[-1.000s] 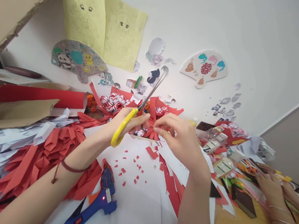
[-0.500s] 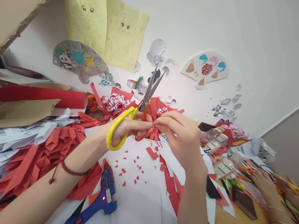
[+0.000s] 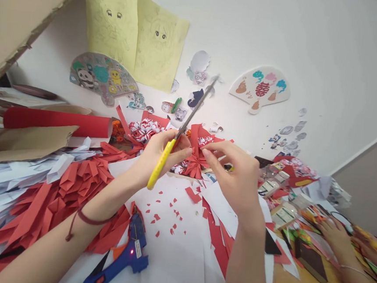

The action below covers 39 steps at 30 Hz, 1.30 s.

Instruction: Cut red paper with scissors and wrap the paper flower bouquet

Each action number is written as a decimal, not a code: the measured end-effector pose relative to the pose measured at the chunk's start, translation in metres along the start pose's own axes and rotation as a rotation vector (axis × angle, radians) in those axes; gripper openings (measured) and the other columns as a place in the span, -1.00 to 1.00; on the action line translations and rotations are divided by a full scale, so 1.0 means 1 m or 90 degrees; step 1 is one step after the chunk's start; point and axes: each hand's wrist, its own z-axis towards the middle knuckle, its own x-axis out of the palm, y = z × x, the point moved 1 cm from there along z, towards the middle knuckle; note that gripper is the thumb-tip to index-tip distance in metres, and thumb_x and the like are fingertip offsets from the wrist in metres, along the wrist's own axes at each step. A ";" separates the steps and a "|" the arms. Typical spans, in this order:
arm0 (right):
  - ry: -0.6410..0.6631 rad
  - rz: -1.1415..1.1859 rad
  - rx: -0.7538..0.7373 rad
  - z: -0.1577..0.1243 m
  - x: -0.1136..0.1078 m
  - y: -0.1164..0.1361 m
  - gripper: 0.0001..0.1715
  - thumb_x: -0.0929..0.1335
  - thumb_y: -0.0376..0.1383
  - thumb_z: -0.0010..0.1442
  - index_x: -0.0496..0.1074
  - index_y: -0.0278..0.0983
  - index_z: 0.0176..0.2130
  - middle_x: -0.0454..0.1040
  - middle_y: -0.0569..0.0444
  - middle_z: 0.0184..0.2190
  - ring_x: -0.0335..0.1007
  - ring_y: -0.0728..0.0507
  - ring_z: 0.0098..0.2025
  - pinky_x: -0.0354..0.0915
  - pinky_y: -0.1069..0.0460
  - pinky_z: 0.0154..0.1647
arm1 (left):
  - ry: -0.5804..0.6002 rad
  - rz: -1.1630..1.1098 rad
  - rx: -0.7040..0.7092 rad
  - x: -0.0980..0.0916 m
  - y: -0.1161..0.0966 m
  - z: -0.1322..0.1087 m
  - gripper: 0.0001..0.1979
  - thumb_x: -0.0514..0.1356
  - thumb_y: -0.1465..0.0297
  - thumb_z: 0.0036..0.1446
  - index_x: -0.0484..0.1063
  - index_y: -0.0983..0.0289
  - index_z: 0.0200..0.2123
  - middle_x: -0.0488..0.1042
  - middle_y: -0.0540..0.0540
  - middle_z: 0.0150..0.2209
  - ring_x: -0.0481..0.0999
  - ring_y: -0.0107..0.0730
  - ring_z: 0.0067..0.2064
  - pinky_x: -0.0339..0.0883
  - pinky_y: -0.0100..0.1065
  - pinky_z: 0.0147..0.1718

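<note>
One pair of yellow-handled metal scissors [image 3: 177,138] is slanting lengthwise from the gripping left hand [image 3: 156,151], tips pointing up-right toward the white wall [image 3: 321,60]. Right hand [image 3: 234,172] is curling nearby, right of them; can't tell if it's holding anything.

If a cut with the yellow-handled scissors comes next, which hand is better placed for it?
Left, I would judge: the left hand holds the scissors, pointing upward, while the right hand shows no tool.
</note>
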 end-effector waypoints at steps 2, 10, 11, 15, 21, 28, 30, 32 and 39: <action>0.023 0.044 0.062 0.000 0.002 -0.001 -0.86 0.36 -0.26 0.27 0.54 -0.23 -0.26 0.57 0.10 -0.31 0.44 -0.03 -0.36 0.33 0.06 -0.38 | -0.051 0.065 0.075 0.000 0.001 -0.001 -0.75 0.30 0.23 0.06 0.37 0.29 -0.41 0.39 -0.01 -0.46 0.33 -0.48 -0.43 0.20 -0.42 -0.46; 0.056 0.201 0.185 0.001 0.016 -0.003 -0.83 0.41 -0.18 0.18 0.55 -0.22 -0.29 0.57 0.10 -0.36 0.41 -0.03 -0.38 0.36 0.05 -0.40 | -0.123 0.149 0.231 0.000 0.007 -0.003 -0.81 0.29 0.29 0.12 0.38 0.28 -0.36 0.44 -0.02 -0.41 0.38 -0.47 -0.38 0.25 -0.40 -0.37; 0.056 0.213 0.191 0.002 0.017 -0.003 -0.83 0.41 -0.18 0.18 0.55 -0.22 -0.30 0.56 0.10 -0.37 0.41 -0.03 -0.39 0.36 0.05 -0.40 | -0.121 0.147 0.234 0.000 0.007 -0.003 -0.81 0.29 0.30 0.12 0.38 0.28 -0.35 0.43 -0.02 -0.41 0.39 -0.46 -0.37 0.25 -0.39 -0.37; 0.042 0.245 0.199 0.002 0.019 -0.005 -0.85 0.41 -0.22 0.16 0.54 -0.25 -0.32 0.54 0.08 -0.39 0.37 -0.02 -0.43 0.33 0.06 -0.45 | -0.125 0.150 0.238 0.001 0.010 -0.004 -0.80 0.31 0.30 0.11 0.38 0.28 -0.34 0.43 -0.01 -0.40 0.38 -0.45 -0.37 0.23 -0.37 -0.37; 0.030 0.256 0.201 0.002 0.020 -0.011 -0.88 0.42 -0.24 0.15 0.53 -0.25 -0.32 0.53 0.09 -0.42 0.36 0.00 -0.46 0.31 0.07 -0.45 | -0.124 0.155 0.223 0.003 0.013 -0.002 -0.79 0.29 0.27 0.13 0.37 0.27 -0.34 0.41 -0.03 -0.42 0.32 -0.49 -0.43 0.20 -0.39 -0.42; 0.018 0.233 0.204 0.005 0.017 -0.030 -0.83 0.41 -0.19 0.15 0.52 -0.24 -0.33 0.51 0.11 -0.44 0.34 -0.01 -0.47 0.28 0.07 -0.47 | -0.163 0.171 0.125 -0.010 0.019 0.008 -0.74 0.20 0.17 0.17 0.35 0.25 -0.35 0.37 -0.04 -0.49 0.32 -0.48 -0.45 0.19 -0.42 -0.45; 0.028 0.231 0.209 0.006 0.018 -0.035 -0.81 0.41 -0.17 0.16 0.52 -0.25 -0.32 0.51 0.10 -0.41 0.35 -0.02 -0.47 0.29 0.06 -0.46 | -0.165 0.161 0.074 -0.013 0.024 0.012 -0.72 0.18 0.14 0.18 0.34 0.25 -0.36 0.36 -0.04 -0.51 0.32 -0.49 -0.48 0.18 -0.43 -0.48; 0.038 0.232 0.211 0.006 0.021 -0.039 -0.80 0.40 -0.16 0.15 0.51 -0.25 -0.32 0.51 0.09 -0.40 0.35 -0.02 -0.46 0.28 0.06 -0.47 | -0.167 0.152 0.037 -0.014 0.028 0.015 -0.71 0.20 0.14 0.15 0.33 0.25 -0.38 0.36 -0.05 -0.52 0.32 -0.49 -0.50 0.17 -0.44 -0.51; 0.078 0.157 0.194 0.007 0.032 -0.048 -0.80 0.37 -0.17 0.18 0.52 -0.25 -0.31 0.55 0.08 -0.38 0.34 -0.03 -0.47 0.26 0.06 -0.43 | -0.133 0.127 -0.001 -0.013 0.032 0.017 -0.73 0.24 0.17 0.10 0.33 0.26 -0.40 0.31 -0.07 -0.54 0.30 -0.50 -0.52 0.18 -0.44 -0.52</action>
